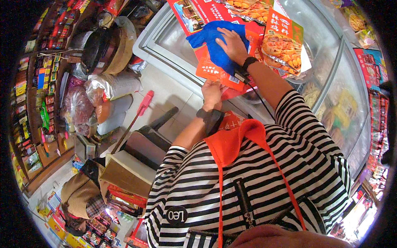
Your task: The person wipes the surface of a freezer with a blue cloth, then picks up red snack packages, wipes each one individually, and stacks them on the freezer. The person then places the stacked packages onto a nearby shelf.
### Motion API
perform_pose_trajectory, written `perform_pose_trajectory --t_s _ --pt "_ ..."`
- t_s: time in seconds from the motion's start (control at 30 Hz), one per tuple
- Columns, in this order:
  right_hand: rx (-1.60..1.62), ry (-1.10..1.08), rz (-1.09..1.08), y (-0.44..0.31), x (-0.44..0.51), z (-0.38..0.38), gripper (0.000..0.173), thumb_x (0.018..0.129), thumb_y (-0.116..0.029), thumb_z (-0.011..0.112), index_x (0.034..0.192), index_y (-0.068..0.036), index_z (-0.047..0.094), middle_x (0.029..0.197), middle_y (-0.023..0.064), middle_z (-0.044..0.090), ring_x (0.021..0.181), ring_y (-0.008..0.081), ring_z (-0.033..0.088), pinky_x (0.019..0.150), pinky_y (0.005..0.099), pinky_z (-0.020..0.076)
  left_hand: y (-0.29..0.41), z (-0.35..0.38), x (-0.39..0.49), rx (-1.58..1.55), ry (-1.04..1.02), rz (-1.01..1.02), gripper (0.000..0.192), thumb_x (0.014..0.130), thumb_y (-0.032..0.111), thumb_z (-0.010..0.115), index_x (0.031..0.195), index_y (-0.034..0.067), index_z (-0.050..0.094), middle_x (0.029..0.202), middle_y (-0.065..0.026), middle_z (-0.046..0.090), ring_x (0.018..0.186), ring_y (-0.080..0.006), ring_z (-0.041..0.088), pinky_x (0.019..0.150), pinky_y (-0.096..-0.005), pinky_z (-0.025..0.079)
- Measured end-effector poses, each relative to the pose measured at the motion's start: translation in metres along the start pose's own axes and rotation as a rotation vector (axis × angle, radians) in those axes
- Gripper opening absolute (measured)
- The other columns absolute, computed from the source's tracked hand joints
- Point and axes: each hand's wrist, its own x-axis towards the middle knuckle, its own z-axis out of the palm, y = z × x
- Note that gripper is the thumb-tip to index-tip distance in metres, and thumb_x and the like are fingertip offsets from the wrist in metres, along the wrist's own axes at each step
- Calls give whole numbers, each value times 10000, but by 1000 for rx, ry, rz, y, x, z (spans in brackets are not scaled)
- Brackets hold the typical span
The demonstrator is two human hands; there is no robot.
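Note:
My right hand (232, 45) lies palm down on a blue cloth (214, 37), holding it against an orange food packet (207, 63). Part of the packet is hidden under the cloth. Between the fingers and thumb of my left hand (212, 93) is the packet's near edge. Beneath it a red printed sheet or bag (214, 11) lies on the glass top of a chest freezer (167, 66). Just right of my right hand rests a seasoning packet (282, 43) with a picture of food; another food packet (248, 11) is beyond it.
Glass covers bagged goods (344, 105) on the right. Shelves of small packets (49, 74) line the left, with plastic-wrapped sacks (114, 86) beside them. A pink-headed broom (145, 104) leans near a bin-like container (144, 145). Another person (79, 198) is at lower left.

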Motion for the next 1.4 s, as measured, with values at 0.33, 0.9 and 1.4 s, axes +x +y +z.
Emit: perform_pose_trajectory --t_s 0.33,0.9,1.4 --pt "1090 -226 624 -44 -26 -62 418 939 -370 556 1088 11 647 976 83 683 891 167 636 817 318 494 -11 -7 8 41 76 22 97 929 8 512 976 46 587 831 -43 625 704 -155 621 647 -326 589" --pt "-267 -128 -103 -45 -55 -20 581 863 -529 556 1283 -127 576 1407 159 462 1299 391 391 982 651 329 -5 -8 10 6 61 -37 64 943 61 555 882 44 543 745 -42 552 655 -143 564 673 -373 605" --pt "-363 53 323 -8 7 12 695 902 -571 490 1406 -95 434 1496 228 318 1381 390 298 1099 583 231 -8 -6 9 -8 87 -13 47 918 53 547 872 63 547 846 -58 634 699 -170 630 672 -337 572"
